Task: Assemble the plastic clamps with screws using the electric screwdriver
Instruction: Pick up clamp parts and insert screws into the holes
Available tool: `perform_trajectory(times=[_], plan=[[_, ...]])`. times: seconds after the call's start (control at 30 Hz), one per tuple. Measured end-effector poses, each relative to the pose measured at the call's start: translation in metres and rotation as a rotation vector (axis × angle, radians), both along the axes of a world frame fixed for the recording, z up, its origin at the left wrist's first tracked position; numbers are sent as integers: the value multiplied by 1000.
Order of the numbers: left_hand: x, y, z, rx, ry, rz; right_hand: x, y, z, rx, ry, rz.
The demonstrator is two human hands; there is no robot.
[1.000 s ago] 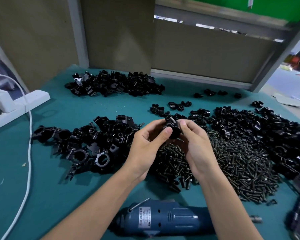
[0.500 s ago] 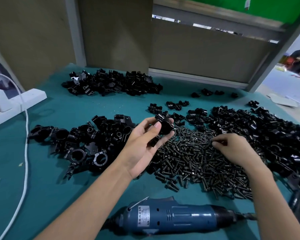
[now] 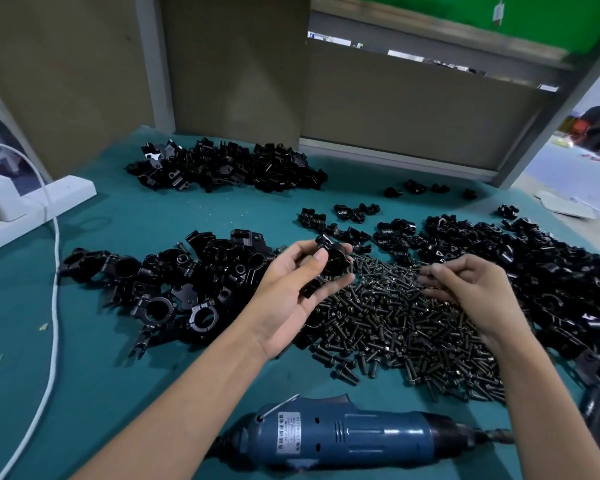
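Left hand [image 3: 291,292] is being curled round a black clamp [image 3: 335,263] above the screw pile [image 3: 395,327]. Right hand [image 3: 465,289] fingers [image 3: 430,273] are being rested, bent, on the screws; whether one is pinched cannot be told. Electric screwdriver [image 3: 354,434] is being carried by the bench [image 3: 118,393], at the near edge.

light: bright, even, from overhead | right opening blown out | shadows: soft under arms on table [image 3: 101,393] | glare: sheen on clamps [image 3: 201,271] | blur: top-right edge smeared | edges bowed, wide-angle
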State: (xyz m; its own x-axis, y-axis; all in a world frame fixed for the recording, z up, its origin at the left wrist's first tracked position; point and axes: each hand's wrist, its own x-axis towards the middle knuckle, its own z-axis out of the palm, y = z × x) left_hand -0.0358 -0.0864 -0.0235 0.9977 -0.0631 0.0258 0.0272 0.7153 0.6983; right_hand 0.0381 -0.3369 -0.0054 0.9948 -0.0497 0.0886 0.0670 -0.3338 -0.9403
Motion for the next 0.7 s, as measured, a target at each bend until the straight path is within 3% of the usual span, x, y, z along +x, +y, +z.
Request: perform_trajectory(times=[0.07, 0.13, 0.33, 0.47, 0.7], plan=[[-1, 0, 0, 4, -10, -7, -9, 11, 7, 311, 43, 93], [-1, -1, 0, 6, -14, -18, -16, 25, 12, 357, 30, 153], [0, -4, -2, 80, -16, -7, -34, 71, 30, -29, -333, 299], [0, -6, -3, 113, -49, -8, -44, 95, 37, -317, -619, 276], [-1, -7, 0, 143, -58, 24, -48, 104, 37, -531, -782, 258]])
